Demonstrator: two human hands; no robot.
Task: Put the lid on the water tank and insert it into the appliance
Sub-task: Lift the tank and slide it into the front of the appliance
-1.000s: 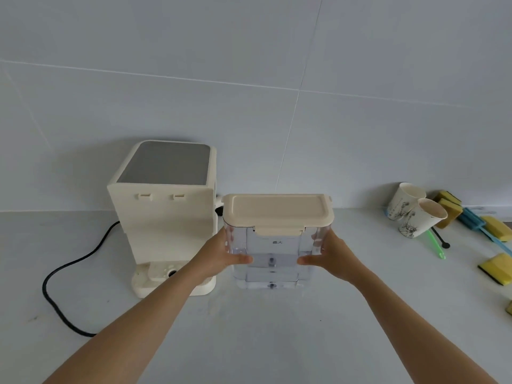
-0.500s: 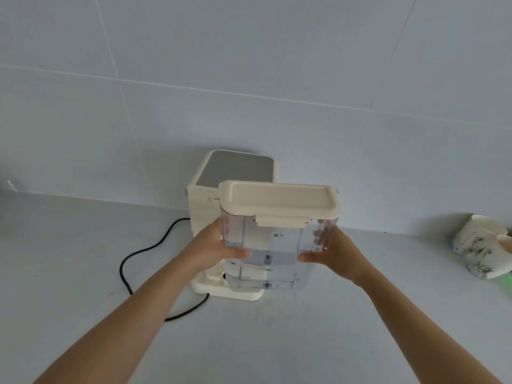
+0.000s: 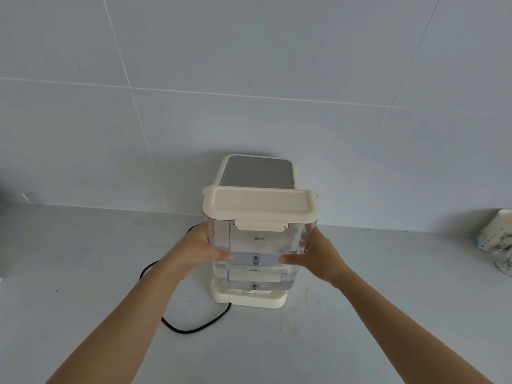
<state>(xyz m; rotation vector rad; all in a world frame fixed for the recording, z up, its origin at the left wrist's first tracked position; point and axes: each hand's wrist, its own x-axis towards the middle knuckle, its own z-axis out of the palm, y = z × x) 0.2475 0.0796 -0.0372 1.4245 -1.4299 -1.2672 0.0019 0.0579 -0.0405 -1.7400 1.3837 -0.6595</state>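
The clear plastic water tank [image 3: 257,250] wears its cream lid [image 3: 260,203], clasp facing me. My left hand [image 3: 198,252] grips the tank's left side and my right hand [image 3: 315,254] grips its right side, thumbs on the front face. The tank is upright, directly in front of the cream appliance [image 3: 257,170], whose grey top shows just behind the lid. The tank's bottom hovers at the appliance's base ledge [image 3: 249,299]; I cannot tell whether it touches. The tank hides the appliance's rear face.
A black power cord [image 3: 191,327] loops across the grey counter left of the appliance base. Patterned paper cups [image 3: 496,239] stand at the far right edge. A tiled wall rises close behind the appliance.
Both hands carried the lidded tank leftward from beside the appliance to directly in front of it, above the base. The view swung left, pushing the cups to the right edge.
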